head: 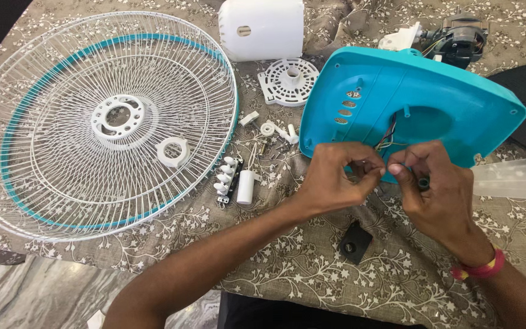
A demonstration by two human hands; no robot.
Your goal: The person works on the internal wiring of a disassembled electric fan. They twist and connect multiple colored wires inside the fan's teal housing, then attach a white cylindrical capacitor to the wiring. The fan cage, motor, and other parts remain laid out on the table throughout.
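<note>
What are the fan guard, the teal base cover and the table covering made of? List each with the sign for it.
Fan guard: thin metal wire, seemingly white-coated, with a teal rim band; fine rigid spokes.
Teal base cover: moulded plastic, smooth with a slight sheen; moulded holes and posts.
Table covering: woven fabric, matte brown with a floral print; it wrinkles near the top.

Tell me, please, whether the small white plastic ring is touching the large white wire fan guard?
Touching: the head view shows the white plastic ring lying directly on the wires of the white wire fan guard, with no gap visible.
</note>
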